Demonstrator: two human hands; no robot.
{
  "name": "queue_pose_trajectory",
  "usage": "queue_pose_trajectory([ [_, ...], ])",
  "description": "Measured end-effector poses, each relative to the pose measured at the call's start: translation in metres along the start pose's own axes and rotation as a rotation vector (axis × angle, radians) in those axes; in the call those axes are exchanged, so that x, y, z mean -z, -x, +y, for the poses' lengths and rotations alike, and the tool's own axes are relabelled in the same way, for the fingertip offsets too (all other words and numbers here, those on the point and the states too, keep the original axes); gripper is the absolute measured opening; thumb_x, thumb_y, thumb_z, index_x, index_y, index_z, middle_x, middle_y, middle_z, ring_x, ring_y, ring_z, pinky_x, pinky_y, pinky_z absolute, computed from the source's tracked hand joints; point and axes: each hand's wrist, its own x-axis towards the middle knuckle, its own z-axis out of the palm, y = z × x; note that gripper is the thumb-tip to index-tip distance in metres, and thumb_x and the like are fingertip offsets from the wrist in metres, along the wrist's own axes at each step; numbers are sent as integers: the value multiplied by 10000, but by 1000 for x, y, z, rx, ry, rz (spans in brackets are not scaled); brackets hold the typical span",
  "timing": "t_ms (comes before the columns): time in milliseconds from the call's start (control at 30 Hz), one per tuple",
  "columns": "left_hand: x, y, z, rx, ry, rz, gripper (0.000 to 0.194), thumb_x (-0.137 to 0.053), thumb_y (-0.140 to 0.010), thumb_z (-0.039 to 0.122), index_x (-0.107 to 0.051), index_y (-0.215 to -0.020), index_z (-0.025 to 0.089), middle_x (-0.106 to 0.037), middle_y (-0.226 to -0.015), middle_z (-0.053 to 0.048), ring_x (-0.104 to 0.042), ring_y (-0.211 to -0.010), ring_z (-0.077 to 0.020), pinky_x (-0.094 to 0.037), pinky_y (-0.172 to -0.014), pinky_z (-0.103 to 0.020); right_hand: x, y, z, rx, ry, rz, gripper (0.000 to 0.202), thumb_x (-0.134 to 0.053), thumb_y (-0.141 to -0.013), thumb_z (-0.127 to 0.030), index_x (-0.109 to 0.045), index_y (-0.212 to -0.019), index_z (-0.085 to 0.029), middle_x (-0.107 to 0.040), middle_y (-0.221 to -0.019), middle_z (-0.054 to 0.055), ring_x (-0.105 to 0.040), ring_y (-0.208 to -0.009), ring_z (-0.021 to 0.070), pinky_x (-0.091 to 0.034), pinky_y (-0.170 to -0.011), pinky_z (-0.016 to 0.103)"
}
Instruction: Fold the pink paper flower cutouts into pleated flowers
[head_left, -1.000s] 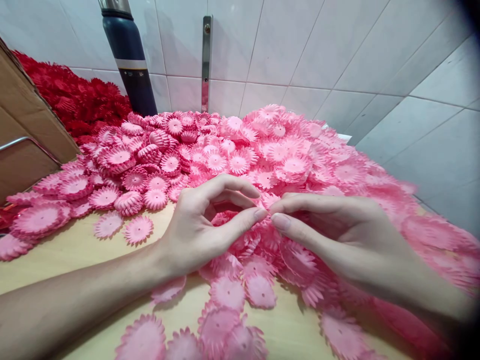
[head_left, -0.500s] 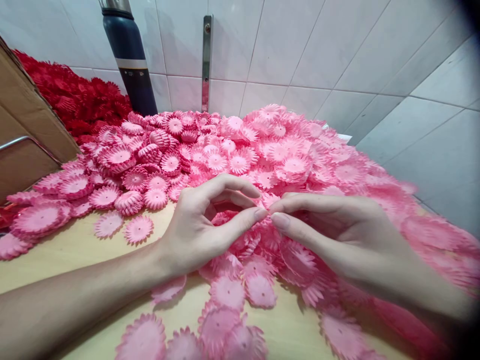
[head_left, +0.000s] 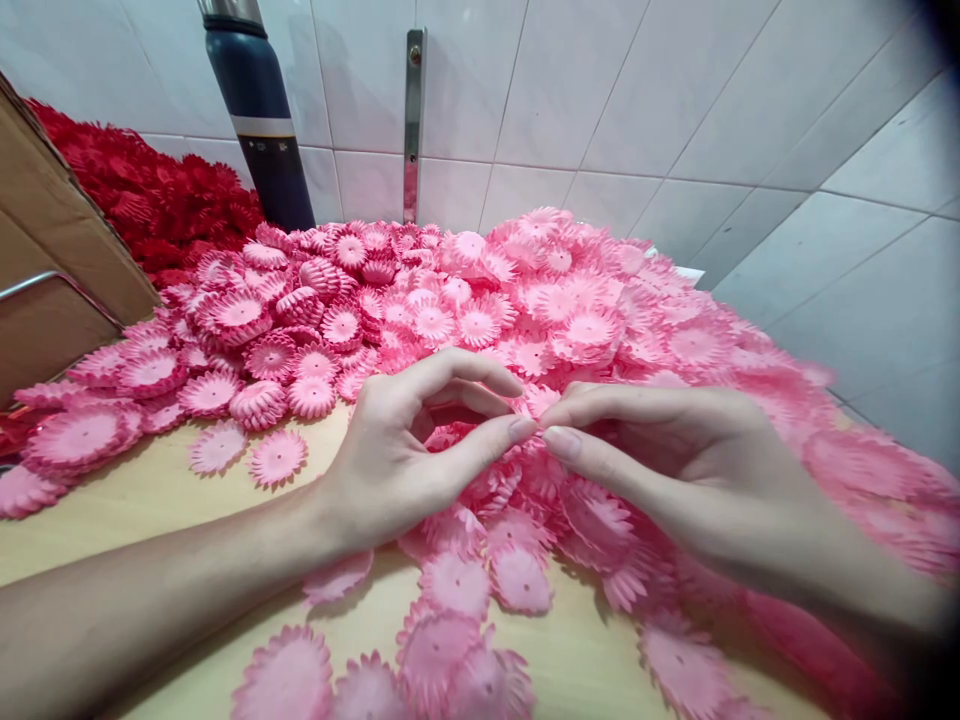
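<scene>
My left hand [head_left: 420, 440] is raised over the table, its thumb and fingers drawn into a pinch. Facing it, my right hand [head_left: 660, 450] pinches in the same way, the two thumb tips almost touching. What lies between the fingertips blends with the pink behind and cannot be made out. Behind and below both hands spreads a large heap of pink scalloped fabric flower pieces [head_left: 589, 330], many with a small centre hole. Several paler flower pieces [head_left: 456, 585] lie loose on the table under my wrists. A single flower piece [head_left: 277, 458] rests left of my left hand.
A dark blue bottle [head_left: 259, 130] stands behind the heap, against a white tiled wall [head_left: 600, 90]. Red flower pieces [head_left: 157, 190] are piled at the back left beside a cardboard box [head_left: 60, 250]. A metal strip [head_left: 412, 120] is fixed to the wall. The tabletop [head_left: 187, 520] is pale yellow.
Both hands keep the same pinched pose, with only a very slight shift at the fingertips. The flower pieces and bottle have not moved.
</scene>
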Motion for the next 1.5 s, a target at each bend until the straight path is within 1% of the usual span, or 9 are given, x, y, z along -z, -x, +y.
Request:
queue_pose_trajectory([
  [100,0,0,0,6,11,-16,160,-677,-781,114,-608,-921,152,-696,-817,7,-689,-778,-88,-577,-740,-160,1,-1,-1,0,-8,-1,164,-662,-802,-212,-726,-927,-297,-725,-858,-12,-666,-757,149,-553,-648,238],
  [267,0,0,0,22,15,-36,156,-668,-791,120,-605,-929,156,-707,-812,3,-694,-767,-91,-575,-709,-152,0,-1,-4,2,6,4,140,-649,-810,-206,-721,-908,-276,-712,-819,-14,-655,-747,142,-539,-659,242],
  [467,1,0,-1,61,29,-75,134,-628,-822,136,-592,-951,153,-711,-809,-13,-694,-750,-104,-575,-682,-170,-2,2,-6,25,15,16,133,-637,-820,-189,-706,-903,-267,-688,-781,-27,-637,-732,125,-519,-650,226],
  [700,1,-1,0,85,25,-64,119,-633,-819,157,-590,-929,145,-709,-810,-26,-696,-752,-112,-574,-678,-171,-5,-1,-2,8,24,20,150,-630,-825,-175,-688,-936,-259,-682,-841,-30,-628,-766,114,-510,-690,220],
  [933,1,-2,1,95,23,-78,119,-637,-812,161,-591,-922,152,-708,-794,-22,-701,-740,-122,-578,-660,-182,-4,1,-2,35,27,4,146,-649,-793,-132,-667,-898,-233,-676,-837,-20,-630,-762,132,-508,-687,245],
  [1167,1,-3,3,114,23,-73,107,-641,-804,169,-592,-900,163,-709,-781,-24,-706,-730,-141,-590,-657,-217,-4,-3,-3,111,112,15,87,-615,-817,-132,-630,-829,-216,-673,-786,-10,-608,-681,127,-488,-621,257],
  [1500,1,-2,2,110,17,-70,113,-641,-807,168,-590,-907,158,-706,-780,-24,-701,-737,-140,-583,-656,-213,-3,-1,-6,146,171,28,76,-609,-821,-143,-634,-815,-215,-677,-761,-12,-609,-648,123,-478,-582,258],
])
